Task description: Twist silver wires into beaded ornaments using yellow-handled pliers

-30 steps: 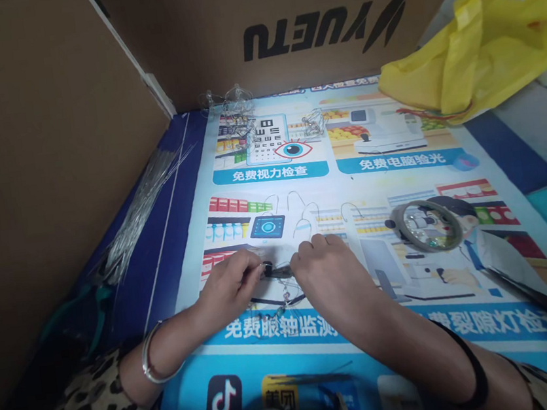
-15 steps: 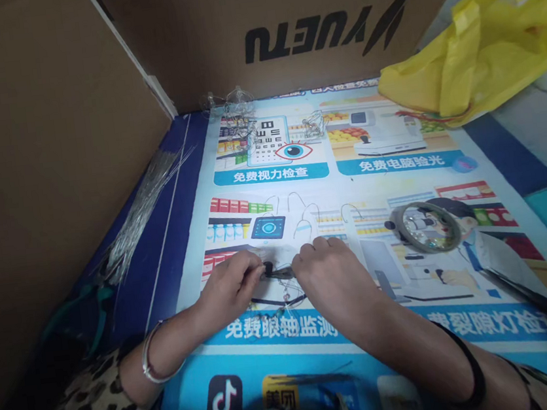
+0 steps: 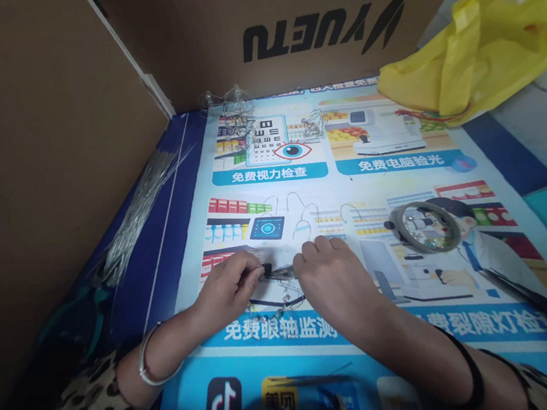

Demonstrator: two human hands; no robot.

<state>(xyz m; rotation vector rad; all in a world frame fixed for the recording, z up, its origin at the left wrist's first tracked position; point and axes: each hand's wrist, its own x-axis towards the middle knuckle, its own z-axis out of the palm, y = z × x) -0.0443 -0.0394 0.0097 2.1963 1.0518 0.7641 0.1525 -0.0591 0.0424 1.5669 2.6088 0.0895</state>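
Note:
My right hand (image 3: pixel 336 283) is closed around what look like slim dark pliers (image 3: pixel 281 272), whose jaws point left and whose handles are hidden in the fist. Thumb and forefinger of my left hand (image 3: pixel 231 285) pinch together at the jaw tips, by a small black piece (image 3: pixel 267 269); what exactly they grip is too small to make out. Just below the jaws, thin wire with small clear beads (image 3: pixel 285 299) hangs or lies between the hands, over the printed poster sheet (image 3: pixel 341 191).
Several bent wires (image 3: pixel 304 214) lie beyond my hands. A ring-shaped dish of beads (image 3: pixel 430 226) and red-handled scissors (image 3: pixel 536 303) are on the right. At left lie a wire bundle (image 3: pixel 136 214) and teal-handled pliers (image 3: pixel 95 314). Cardboard (image 3: pixel 205 35) walls the back; a yellow bag (image 3: pixel 473 50) sits back right.
Both hands keep almost the same place and hold. The view has shifted very slightly; nothing has visibly been picked up or let go.

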